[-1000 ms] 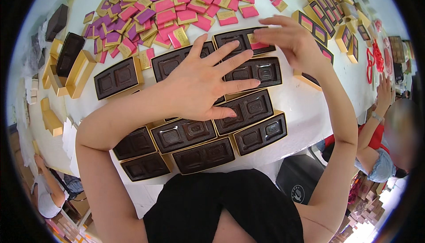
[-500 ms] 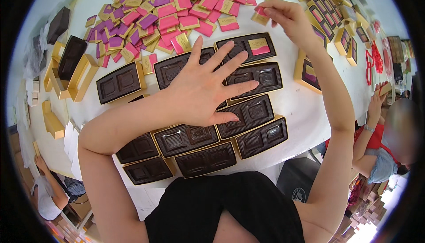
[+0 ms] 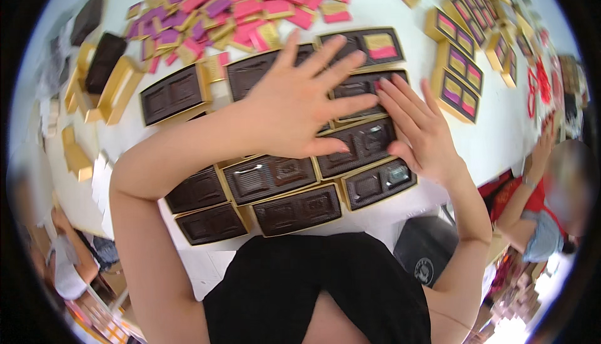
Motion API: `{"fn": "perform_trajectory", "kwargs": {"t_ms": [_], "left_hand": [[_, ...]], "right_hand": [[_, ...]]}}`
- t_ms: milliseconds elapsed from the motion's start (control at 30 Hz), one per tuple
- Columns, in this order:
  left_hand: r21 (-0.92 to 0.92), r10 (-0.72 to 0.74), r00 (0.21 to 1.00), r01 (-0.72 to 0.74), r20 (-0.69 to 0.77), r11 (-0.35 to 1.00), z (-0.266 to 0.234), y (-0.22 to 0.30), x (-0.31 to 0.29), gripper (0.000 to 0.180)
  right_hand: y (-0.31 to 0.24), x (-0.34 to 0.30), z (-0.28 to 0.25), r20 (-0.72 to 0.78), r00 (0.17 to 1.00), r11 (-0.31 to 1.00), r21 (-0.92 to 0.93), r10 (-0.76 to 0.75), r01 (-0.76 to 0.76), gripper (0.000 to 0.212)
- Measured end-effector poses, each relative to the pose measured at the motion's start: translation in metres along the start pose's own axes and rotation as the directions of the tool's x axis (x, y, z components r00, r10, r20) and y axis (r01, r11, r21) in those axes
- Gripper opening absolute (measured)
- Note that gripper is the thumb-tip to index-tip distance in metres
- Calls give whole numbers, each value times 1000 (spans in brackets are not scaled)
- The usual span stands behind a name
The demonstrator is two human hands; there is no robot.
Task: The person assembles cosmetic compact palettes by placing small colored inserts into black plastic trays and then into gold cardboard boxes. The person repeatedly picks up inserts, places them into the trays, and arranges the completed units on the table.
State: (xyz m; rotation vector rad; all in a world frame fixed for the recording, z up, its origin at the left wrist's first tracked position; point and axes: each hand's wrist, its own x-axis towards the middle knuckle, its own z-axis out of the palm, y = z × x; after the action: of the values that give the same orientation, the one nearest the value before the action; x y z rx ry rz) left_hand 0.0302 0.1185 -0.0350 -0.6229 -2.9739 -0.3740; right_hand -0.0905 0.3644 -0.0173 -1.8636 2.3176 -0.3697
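Observation:
My left hand (image 3: 291, 109) is spread flat, palm down, over rows of gold boxes with dark two-hollow trays. Its fingers reach across a middle tray (image 3: 250, 75) and toward the back right box. That back right box (image 3: 344, 43) holds one pink-and-gold wrapped square (image 3: 380, 46) in its right hollow. My right hand (image 3: 421, 128) lies with stretched fingers over the right end of the box just nearer, thumb apart. A speck of pink shows by its fingertips; the rest of that piece is hidden. Closer to me, another tray (image 3: 297, 209) has bare hollows.
A heap of pink, purple and gold wrapped squares (image 3: 244, 9) covers the far table. Filled boxes (image 3: 460, 95) stand at the right, red ribbon (image 3: 533, 90) beyond. Open gold boxes with a dark tray (image 3: 105, 62) lean at the left. Other people sit at both sides.
My right hand has come from the heap's right edge, where it pinched a pink-and-gold square, down to the second box at the right. My left hand stays spread; the view has shifted slightly.

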Motion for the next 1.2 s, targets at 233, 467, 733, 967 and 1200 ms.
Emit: {"fn": "perform_trajectory", "kwargs": {"t_ms": [233,467,733,967,1200], "left_hand": [[-3,24,998,-24,-64,1000,10,-1,-4,68],[4,48,995,-48,-85,999,9,-2,-4,68],[-28,65,996,-67,-65,997,10,-4,-1,68],[-11,-43,997,43,-59,999,1,5,-5,71],[192,6,965,46,-261,980,9,12,-8,69]], "right_hand": [[16,34,-41,6,996,990,111,-89,88,27],[13,247,-15,-223,940,952,109,-257,286,16],[18,341,32,-72,982,981,-101,-173,166,19],[14,176,-74,75,997,891,450,26,-58,14],[25,104,-25,-43,957,723,664,288,-188,9]]}}
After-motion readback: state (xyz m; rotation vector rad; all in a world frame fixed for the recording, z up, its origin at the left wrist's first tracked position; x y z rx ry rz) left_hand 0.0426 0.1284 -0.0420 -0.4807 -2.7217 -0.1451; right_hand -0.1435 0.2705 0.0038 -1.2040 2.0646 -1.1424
